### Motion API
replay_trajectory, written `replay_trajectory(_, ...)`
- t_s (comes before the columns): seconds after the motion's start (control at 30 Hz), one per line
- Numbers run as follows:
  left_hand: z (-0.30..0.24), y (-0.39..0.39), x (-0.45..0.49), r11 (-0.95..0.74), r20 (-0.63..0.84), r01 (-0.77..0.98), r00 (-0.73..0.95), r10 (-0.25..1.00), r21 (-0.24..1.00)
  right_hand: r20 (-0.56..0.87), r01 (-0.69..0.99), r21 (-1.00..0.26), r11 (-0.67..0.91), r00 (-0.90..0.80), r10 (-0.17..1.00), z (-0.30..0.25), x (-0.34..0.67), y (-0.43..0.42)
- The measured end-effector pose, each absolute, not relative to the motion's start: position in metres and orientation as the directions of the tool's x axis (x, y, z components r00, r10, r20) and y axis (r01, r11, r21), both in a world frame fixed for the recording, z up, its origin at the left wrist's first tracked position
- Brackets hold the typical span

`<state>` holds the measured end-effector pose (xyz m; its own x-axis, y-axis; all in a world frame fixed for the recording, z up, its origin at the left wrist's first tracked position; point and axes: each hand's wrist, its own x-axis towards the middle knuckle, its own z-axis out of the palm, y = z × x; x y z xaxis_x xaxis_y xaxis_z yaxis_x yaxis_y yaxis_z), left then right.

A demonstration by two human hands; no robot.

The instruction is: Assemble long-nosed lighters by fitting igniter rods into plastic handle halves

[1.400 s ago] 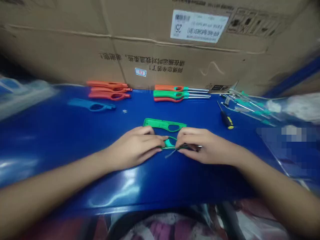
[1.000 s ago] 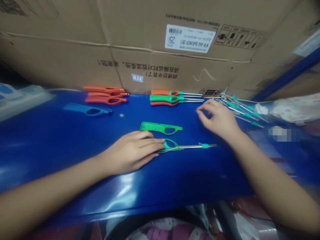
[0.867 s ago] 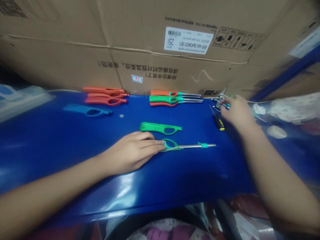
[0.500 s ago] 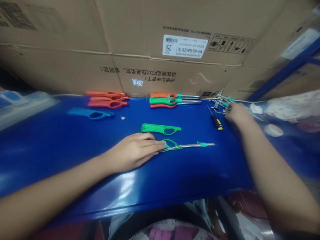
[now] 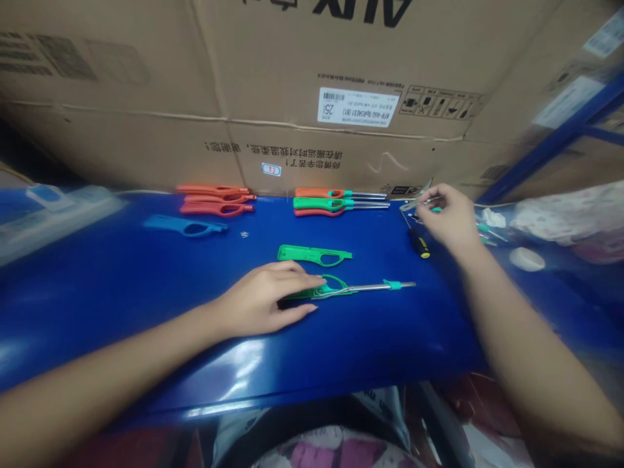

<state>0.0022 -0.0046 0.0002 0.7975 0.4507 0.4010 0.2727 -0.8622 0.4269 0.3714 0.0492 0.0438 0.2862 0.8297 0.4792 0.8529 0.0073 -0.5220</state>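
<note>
My left hand (image 5: 260,296) rests over the handle end of an opened green gas lighter (image 5: 334,285), its fingertips on the shell and its thumb spread to the near side. Thin wires run along that shell to a metal tube (image 5: 368,287) with a teal clip near its tip. Just behind lies a loose green handle half (image 5: 314,255). My right hand (image 5: 448,218) is above a pile of small parts at the back right, thumb and fingers pinched on a thin pale piece (image 5: 412,205) of unclear kind. Below it lies a black and yellow screwdriver (image 5: 419,244).
Along the cardboard box (image 5: 273,84) lie red handle shells (image 5: 217,200) and several lighters with metal tubes (image 5: 322,204). A blue handle shell (image 5: 185,225) and small screws (image 5: 244,234) lie at left. A white round object (image 5: 526,259) sits at right on the blue table (image 5: 365,351).
My right hand has lifted and shifted left, with a thin piece now in its fingers. My left thumb has spread away from the fingers. The camera view has tilted slightly up.
</note>
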Motion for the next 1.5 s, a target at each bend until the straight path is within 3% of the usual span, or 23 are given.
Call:
replay_trajectory(0.1, 0.012, -0.011, 0.006, -0.806, 0.494, 0.328, 0.657, 0.569, 0.492, 0.353, 0.586, -0.773, 0.243, 0.08, 0.932, 0.049, 0.32, 0.027)
replay_trajectory(0.2, 0.027, -0.017, 0.012, -0.729, 0.498, 0.417, 0.539, 0.679, 0.543, 0.185, 0.348, -0.902, 0.256, -0.226, 0.956, 0.048, 0.271, -0.003)
replay_trajectory(0.27, 0.034, -0.019, 0.015, -0.688, 0.406, 0.414, 0.584, 0.703, 0.596, 0.19, 0.244, -0.927, 0.283, -0.345, 0.919, 0.044, 0.249, -0.019)
replay_trajectory(0.37, 0.038, -0.017, 0.017, -0.587, 0.211, 0.403, 0.669, 0.712, 0.702, 0.259, 0.183, -0.908, 0.377, -0.462, 0.848, 0.033, 0.234, -0.031)
replay_trajectory(0.47, 0.037, -0.013, 0.014, -0.451, 0.081, 0.41, 0.662, 0.745, 0.793, 0.247, 0.287, -0.859, 0.424, -0.493, 0.834, 0.025, 0.235, -0.034)
replay_trajectory(0.57, 0.033, -0.01, 0.007, -0.314, -0.001, 0.387, 0.632, 0.775, 0.867, 0.246, 0.485, -0.671, 0.561, -0.568, 0.786, 0.021, 0.24, -0.035)
replay_trajectory(0.67, 0.028, -0.009, 0.001, -0.237, -0.023, 0.358, 0.591, 0.807, 0.903, 0.207, 0.571, -0.527, 0.629, -0.632, 0.747, 0.017, 0.242, -0.037)
replay_trajectory(0.83, 0.018, -0.01, -0.003, -0.146, -0.029, 0.274, 0.545, 0.838, 0.951, 0.199, 0.599, -0.491, 0.632, -0.63, 0.751, 0.006, 0.242, -0.036)
replay_trajectory(1.03, 0.011, -0.014, -0.005, -0.23, 0.03, 0.31, 0.537, 0.843, 0.922, 0.251, 0.513, -0.648, 0.563, -0.555, 0.794, 0.006, 0.246, -0.031)
replay_trajectory(1.2, 0.007, -0.015, -0.006, -0.445, 0.162, 0.394, 0.575, 0.802, 0.804, 0.085, 0.479, -0.811, 0.336, -0.472, 0.878, 0.009, 0.248, -0.029)
replay_trajectory(1.33, 0.004, -0.017, -0.005, -0.424, 0.139, 0.396, 0.577, 0.805, 0.815, -0.052, 0.384, -0.911, 0.148, -0.464, 0.884, 0.01, 0.249, -0.026)
replay_trajectory(1.5, 0.004, -0.019, -0.003, -0.412, 0.134, 0.404, 0.561, 0.817, 0.817, -0.073, 0.275, -0.96, 0.062, -0.457, 0.886, 0.007, 0.249, -0.024)
